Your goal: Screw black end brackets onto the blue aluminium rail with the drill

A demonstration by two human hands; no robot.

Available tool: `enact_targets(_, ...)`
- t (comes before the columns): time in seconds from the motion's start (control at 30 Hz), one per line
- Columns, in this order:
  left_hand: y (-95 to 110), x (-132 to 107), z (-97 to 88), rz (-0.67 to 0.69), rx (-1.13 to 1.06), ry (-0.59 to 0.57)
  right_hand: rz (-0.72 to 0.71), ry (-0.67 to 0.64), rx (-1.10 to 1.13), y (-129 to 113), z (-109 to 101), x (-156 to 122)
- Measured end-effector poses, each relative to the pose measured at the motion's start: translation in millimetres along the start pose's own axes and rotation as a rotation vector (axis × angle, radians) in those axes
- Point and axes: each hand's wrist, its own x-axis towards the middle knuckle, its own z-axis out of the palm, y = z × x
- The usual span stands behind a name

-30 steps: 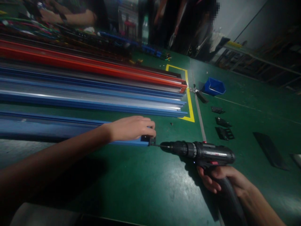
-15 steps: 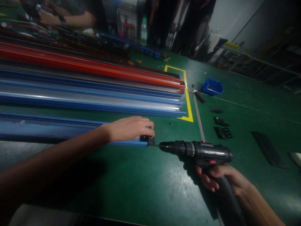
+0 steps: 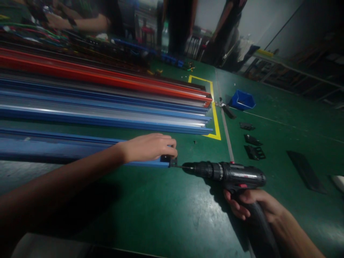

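My right hand point(image 3: 252, 204) is wrapped round the grip of a black cordless drill point(image 3: 239, 174), which lies level and points left. Its long thin bit point(image 3: 179, 166) reaches the black end bracket point(image 3: 173, 161) on a blue metal profile point(image 3: 67, 146). With bent fingers, my left hand point(image 3: 153, 147) grips the profile's end and presses on the black bracket there. The fingertips partly hide the bracket. Whether a screw sits at the bit's tip is too small to tell.
Several blue profiles point(image 3: 120, 116) and a red profile point(image 3: 120, 77) lie behind. To the right are a blue bin point(image 3: 243, 99), a black-handled tool point(image 3: 228, 110), black brackets point(image 3: 254, 152) and a dark flat strip point(image 3: 306, 170). A co-worker's arm point(image 3: 88, 23) is at the far left.
Both hands, the drill and the bracketed profile stay nearly still. In the background, standing people have shifted a little.
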Motion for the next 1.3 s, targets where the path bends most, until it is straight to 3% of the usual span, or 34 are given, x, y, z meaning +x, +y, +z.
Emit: enact_targets(1.3, 3.5, 1.6, -3.2, -0.005, 0.025, 0.0, 0.003, -0.039, 0.038, -2.4, 0.1, 0.7)
